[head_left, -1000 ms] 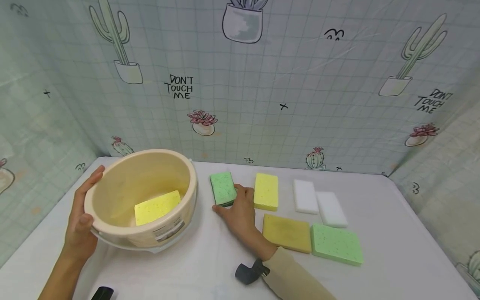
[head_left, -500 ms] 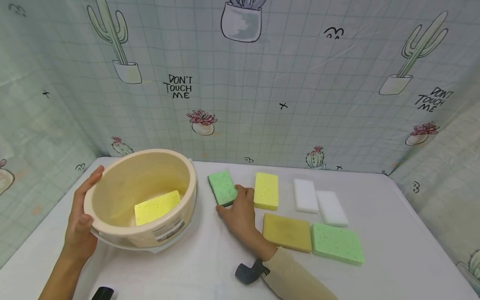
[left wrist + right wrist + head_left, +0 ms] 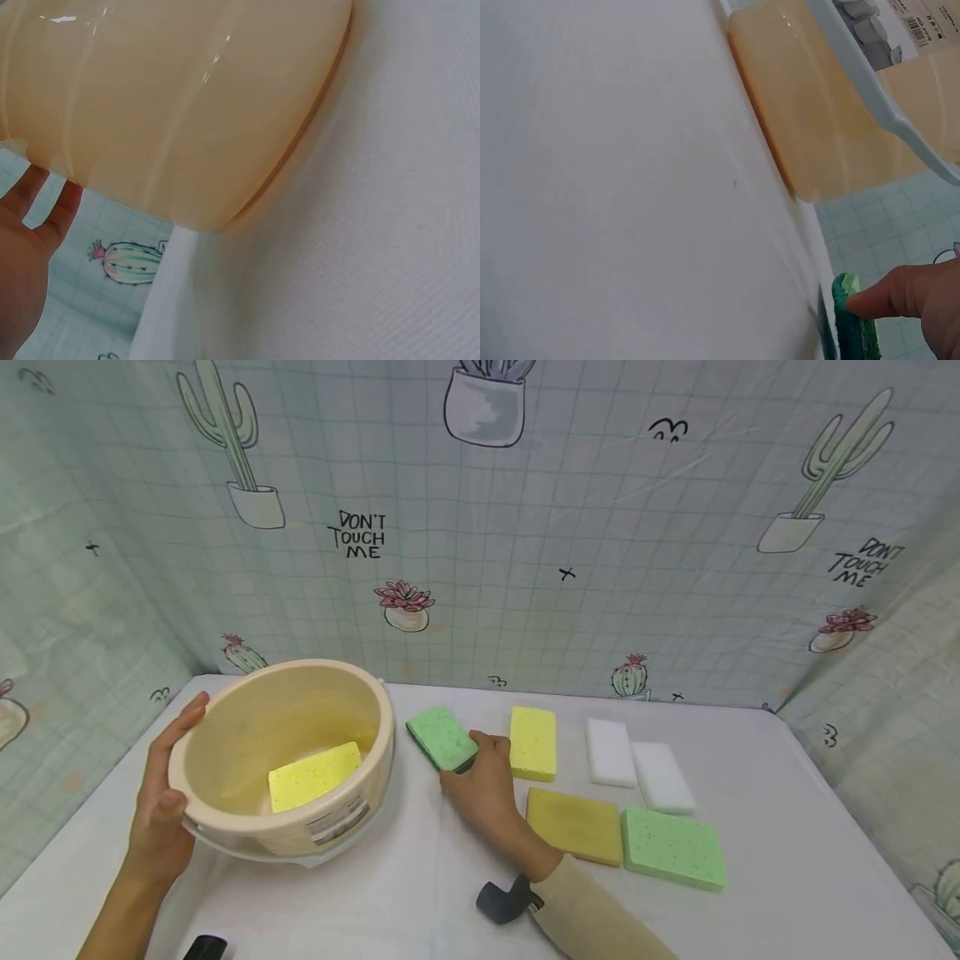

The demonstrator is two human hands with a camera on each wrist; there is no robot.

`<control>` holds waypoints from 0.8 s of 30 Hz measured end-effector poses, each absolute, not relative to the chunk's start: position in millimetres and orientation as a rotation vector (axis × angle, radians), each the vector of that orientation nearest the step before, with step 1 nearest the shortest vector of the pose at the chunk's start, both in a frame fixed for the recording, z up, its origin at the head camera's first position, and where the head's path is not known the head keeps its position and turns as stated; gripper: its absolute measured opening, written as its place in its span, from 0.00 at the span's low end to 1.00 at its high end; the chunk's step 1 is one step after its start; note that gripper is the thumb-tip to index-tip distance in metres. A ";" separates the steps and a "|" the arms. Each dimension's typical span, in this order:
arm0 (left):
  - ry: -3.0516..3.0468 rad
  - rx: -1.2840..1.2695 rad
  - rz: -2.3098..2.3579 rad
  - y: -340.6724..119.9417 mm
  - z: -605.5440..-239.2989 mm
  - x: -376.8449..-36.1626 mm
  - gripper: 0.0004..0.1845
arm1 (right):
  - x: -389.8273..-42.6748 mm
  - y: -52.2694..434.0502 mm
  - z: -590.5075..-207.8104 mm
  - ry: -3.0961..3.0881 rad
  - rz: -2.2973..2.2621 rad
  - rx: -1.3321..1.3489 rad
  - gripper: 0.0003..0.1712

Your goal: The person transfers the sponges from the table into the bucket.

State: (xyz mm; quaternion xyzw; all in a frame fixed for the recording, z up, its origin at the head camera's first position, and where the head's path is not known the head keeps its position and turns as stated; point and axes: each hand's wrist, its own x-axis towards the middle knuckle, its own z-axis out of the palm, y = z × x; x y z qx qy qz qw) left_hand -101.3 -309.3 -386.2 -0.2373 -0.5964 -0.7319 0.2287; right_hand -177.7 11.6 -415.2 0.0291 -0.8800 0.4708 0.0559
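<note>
Beige plastic basin (image 3: 281,760) on white table (image 3: 420,893), yellow sponge (image 3: 315,775) inside. Left hand (image 3: 161,802) cups basin's far-left rim, fingers straight. Right hand (image 3: 483,781) pinches green scrub sponge (image 3: 442,739) just right of basin, one end lifted. Further right: yellow sponge pad (image 3: 532,742), two white blocks (image 3: 609,752), tan sponge (image 3: 573,824), light-green sponge (image 3: 672,847).

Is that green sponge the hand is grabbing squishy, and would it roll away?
Probably squishy: the green sponge looks porous and foamy, with a darker layer underneath. It likely weighs little, since the right hand tilts it with just the fingers. Flat and rectangular, it should not roll.
</note>
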 end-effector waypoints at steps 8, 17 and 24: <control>-1.653 -0.641 -2.003 -309.8 -385.5 -100.1 0.40 | -181.8 20.7 -393.4 -2.673 1.397 0.152 0.37; -1.658 -0.640 -1.990 -310.0 -387.2 -100.5 0.41 | -184.8 33.7 -367.1 -2.660 1.350 0.264 0.37; -1.653 -0.631 -1.993 -310.0 -387.5 -100.5 0.41 | -185.2 41.6 -349.5 -2.641 1.330 0.335 0.37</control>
